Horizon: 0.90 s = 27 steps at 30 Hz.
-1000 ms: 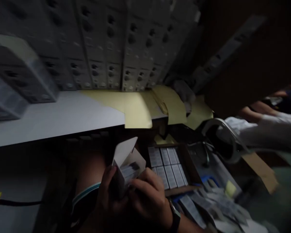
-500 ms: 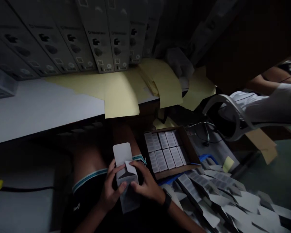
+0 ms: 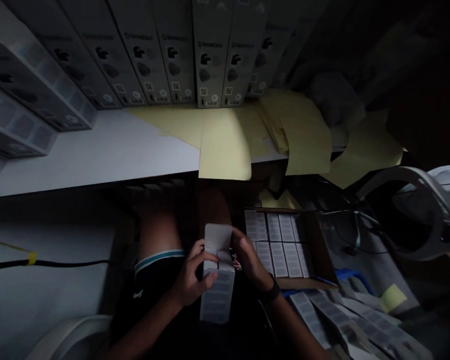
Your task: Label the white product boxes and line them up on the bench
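Both hands [image 3: 220, 266] hold a small carton [image 3: 216, 295], its flap [image 3: 218, 236] raised.

Relative to the cardboard box [image 3: 322, 247]: the ring-shaped object [image 3: 408, 172] on its right is cut off by the frame edge; flattened cartons [image 3: 363, 320] below are partly cropped.

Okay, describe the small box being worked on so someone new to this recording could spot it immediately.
Find the white tabletop across the upper half, then look below it to the person's lap. The small box is there, in the left hand, with the right hand beside its top. Unlike the boxes packed in the brown carton, its tall pale flap stands up.
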{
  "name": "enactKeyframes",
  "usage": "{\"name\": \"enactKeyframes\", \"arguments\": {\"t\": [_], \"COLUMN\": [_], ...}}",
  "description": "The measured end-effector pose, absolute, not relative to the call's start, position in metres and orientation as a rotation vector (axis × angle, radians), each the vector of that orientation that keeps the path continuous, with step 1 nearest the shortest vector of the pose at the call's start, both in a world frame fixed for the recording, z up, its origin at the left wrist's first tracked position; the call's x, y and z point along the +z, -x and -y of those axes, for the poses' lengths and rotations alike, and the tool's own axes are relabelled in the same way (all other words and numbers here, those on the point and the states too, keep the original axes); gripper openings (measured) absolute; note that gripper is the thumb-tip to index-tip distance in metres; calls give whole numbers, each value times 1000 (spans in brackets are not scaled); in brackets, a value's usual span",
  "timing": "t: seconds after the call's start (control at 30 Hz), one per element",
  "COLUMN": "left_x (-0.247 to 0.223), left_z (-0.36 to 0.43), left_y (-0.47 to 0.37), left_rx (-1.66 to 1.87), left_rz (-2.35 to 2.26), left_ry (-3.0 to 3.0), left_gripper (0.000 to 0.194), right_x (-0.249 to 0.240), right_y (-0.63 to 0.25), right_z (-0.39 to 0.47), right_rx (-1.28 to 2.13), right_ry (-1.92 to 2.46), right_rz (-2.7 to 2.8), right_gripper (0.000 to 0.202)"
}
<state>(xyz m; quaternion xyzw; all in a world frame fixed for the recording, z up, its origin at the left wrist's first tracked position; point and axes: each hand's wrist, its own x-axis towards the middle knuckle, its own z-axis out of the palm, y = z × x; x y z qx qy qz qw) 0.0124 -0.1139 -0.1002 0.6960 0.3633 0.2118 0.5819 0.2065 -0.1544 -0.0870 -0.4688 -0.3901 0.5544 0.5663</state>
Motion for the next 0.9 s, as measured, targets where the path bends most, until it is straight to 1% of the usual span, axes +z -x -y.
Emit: {"name": "enactKeyframes", "arguments": {"t": [0.07, 0.13, 0.2, 0.27, 0.37, 0.4, 0.47, 0.6, 0.63, 0.7, 0.77, 0.87, 0.9], "left_x": [-105, -115, -123, -126, -118, -113, -104, -97, -98, -101, -107, -116, -119], "left_z": [116, 119, 123, 123, 115, 111, 105, 103, 105, 108, 111, 118, 120], "left_y": [-10, -7, -5, -3, -2, -2, -2, 1, 2, 6, 11, 19, 21], "left_rx": [565, 676, 804, 887, 818, 778, 734, 793, 801, 798, 789, 794, 789], "left_rz": [-888, -873, -792, -727, -730, -745, -774, -770, -764, -734, -670, -592, -599], "left_ry": [-1683, -1696, -1599, -1434, -1375, -1411, -1479, -1480, -1485, -1517, -1572, -1644, -1648], "left_gripper": [36, 32, 26, 26, 33, 31, 22, 9, 7, 12, 19, 20, 23], "right_x": [-86, -87, -88, -88, -87, -86, -85, -81, -80, -75, -68, -58, -56], "right_y": [-206, -203, -200, -199, -197, -196, -193, -185, -184, -184, -187, -193, -195], "right_z": [148, 147, 151, 155, 158, 158, 159, 162, 164, 169, 175, 186, 189], "right_rx": [1329, 1320, 1303, 1284, 1226, 1203, 1163, 1153, 1156, 1151, 1133, 1139, 1155], "right_ry": [1089, 1100, 1124, 1131, 1149, 1164, 1193, 1198, 1209, 1264, 1332, 1397, 1392], "right_rz": [1057, 1140, 1180, 1228, 1292, 1298, 1293, 1262, 1265, 1319, 1449, 1668, 1722], "right_gripper": [51, 40, 32, 29, 30, 31, 30, 24, 24, 27, 32, 40, 42]}}
